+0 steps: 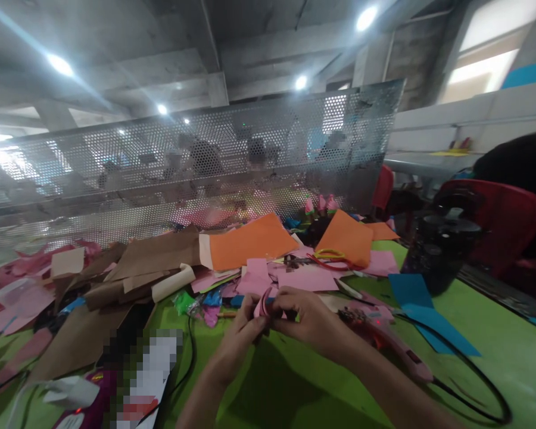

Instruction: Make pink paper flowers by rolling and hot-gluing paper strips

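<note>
Between my two hands, just above the green tabletop, is a small curled piece of pink paper point(263, 304). My left hand point(243, 325) pinches it from the left, thumb and fingers closed on its lower edge. From the right, my right hand point(310, 319) grips the same piece with bent fingers. Its far side is hidden by the fingers. Behind the hands lie flat pink paper pieces point(306, 279). A pink glue gun point(404, 351) with a small red light rests to the right of my right forearm.
Orange paper sheets point(252, 241), brown paper point(158, 256) and red-handled scissors point(333, 262) lie behind. A blue paper strip point(422, 313) and dark bottle point(442, 250) stand right. A purple power strip with a white plug point(74, 390) sits front left. A perforated metal screen point(250, 161) borders the table.
</note>
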The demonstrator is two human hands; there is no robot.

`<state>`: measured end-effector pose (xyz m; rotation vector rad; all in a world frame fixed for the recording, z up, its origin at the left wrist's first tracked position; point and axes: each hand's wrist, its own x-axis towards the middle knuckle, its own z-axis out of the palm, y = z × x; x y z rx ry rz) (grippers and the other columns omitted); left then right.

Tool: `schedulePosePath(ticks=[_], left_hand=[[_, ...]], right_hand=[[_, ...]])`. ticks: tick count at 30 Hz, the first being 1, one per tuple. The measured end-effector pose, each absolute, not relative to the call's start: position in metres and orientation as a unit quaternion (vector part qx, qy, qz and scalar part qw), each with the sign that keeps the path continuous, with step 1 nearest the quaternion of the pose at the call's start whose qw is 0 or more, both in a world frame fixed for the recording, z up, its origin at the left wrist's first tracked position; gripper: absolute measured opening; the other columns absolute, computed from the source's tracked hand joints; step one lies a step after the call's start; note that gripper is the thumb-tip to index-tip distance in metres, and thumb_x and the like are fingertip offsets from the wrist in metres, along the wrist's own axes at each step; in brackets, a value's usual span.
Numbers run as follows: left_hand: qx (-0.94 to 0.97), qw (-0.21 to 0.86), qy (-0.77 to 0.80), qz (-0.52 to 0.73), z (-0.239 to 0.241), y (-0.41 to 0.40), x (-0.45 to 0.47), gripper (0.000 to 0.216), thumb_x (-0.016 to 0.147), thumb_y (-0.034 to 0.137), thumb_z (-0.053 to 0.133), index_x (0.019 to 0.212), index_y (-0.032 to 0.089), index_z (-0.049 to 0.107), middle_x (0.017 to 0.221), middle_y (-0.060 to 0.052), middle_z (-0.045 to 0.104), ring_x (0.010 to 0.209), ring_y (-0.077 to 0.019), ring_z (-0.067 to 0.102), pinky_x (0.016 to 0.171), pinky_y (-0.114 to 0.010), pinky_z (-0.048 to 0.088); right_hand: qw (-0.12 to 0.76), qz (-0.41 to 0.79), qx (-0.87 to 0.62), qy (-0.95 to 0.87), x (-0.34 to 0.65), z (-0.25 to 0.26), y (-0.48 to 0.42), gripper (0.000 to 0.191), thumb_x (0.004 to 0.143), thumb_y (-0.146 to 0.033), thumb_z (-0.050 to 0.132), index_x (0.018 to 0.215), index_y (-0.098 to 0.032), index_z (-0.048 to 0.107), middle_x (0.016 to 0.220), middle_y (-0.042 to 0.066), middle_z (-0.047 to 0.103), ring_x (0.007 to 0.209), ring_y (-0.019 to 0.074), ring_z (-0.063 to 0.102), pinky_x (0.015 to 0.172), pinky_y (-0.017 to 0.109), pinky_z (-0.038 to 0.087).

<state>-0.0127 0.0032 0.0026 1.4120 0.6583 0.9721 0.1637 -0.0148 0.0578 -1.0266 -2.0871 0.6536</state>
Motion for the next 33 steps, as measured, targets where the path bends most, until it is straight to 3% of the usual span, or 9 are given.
schedulePosePath(ticks=[8, 16, 20, 27, 33], left_hand=[[0.615, 0.603, 0.258, 0.438, 0.01, -0.001, -0.013, 0.024, 0.083, 0.036, 0.056, 0.098, 0.019, 0.05, 0.078, 0.002, 0.042, 0.069, -0.0124, 0.04, 0.058, -0.022, 0.031], [0.63, 0.582, 0.257, 0.444, 0.014, -0.004, -0.013, 0.017, 0.085, 0.03, 0.054, 0.098, 0.019, 0.051, 0.084, 0.001, 0.044, 0.076, -0.0134, 0.038, 0.068, -0.023, 0.032], [0.615, 0.573, 0.282, 0.463, 0.009, 0.003, -0.013, 0.015, 0.085, 0.03, 0.052, 0.094, 0.02, 0.046, 0.08, 0.002, 0.043, 0.073, -0.013, 0.037, 0.066, -0.023, 0.032], [0.677, 0.453, 0.407, 0.413, 0.023, -0.007, -0.01, 0.015, 0.089, 0.035, 0.046, 0.096, 0.023, 0.044, 0.089, 0.001, 0.055, 0.083, -0.0175, 0.049, 0.073, -0.027, 0.034], [0.722, 0.397, 0.43, 0.368, 0.028, -0.015, -0.004, 0.016, 0.089, 0.034, 0.043, 0.101, 0.024, 0.045, 0.094, -0.002, 0.059, 0.086, -0.0214, 0.055, 0.071, -0.028, 0.035]], right_hand=[[0.382, 0.323, -0.364, -0.786, 0.164, 0.054, -0.013, 0.013, 0.088, -0.027, 0.062, 0.082, -0.019, 0.071, 0.088, 0.003, 0.064, 0.083, 0.017, 0.064, 0.074, 0.024, 0.048], [0.367, 0.318, -0.38, -0.787, 0.165, 0.059, -0.011, 0.005, 0.083, -0.023, 0.068, 0.086, -0.021, 0.072, 0.086, 0.002, 0.066, 0.079, 0.0171, 0.062, 0.07, 0.024, 0.047], [0.38, 0.299, -0.404, -0.777, 0.17, 0.063, -0.01, 0.012, 0.08, -0.024, 0.07, 0.092, -0.021, 0.07, 0.089, 0.003, 0.067, 0.076, 0.0172, 0.059, 0.069, 0.027, 0.046], [0.446, 0.399, -0.42, -0.682, 0.173, 0.054, -0.005, 0.031, 0.086, -0.037, 0.062, 0.112, -0.02, 0.058, 0.092, 0.005, 0.064, 0.081, 0.0189, 0.06, 0.071, 0.03, 0.048], [0.453, 0.462, -0.435, -0.626, 0.165, 0.048, -0.007, 0.032, 0.08, -0.039, 0.07, 0.103, -0.018, 0.062, 0.08, 0.002, 0.063, 0.073, 0.0159, 0.058, 0.067, 0.027, 0.046]])
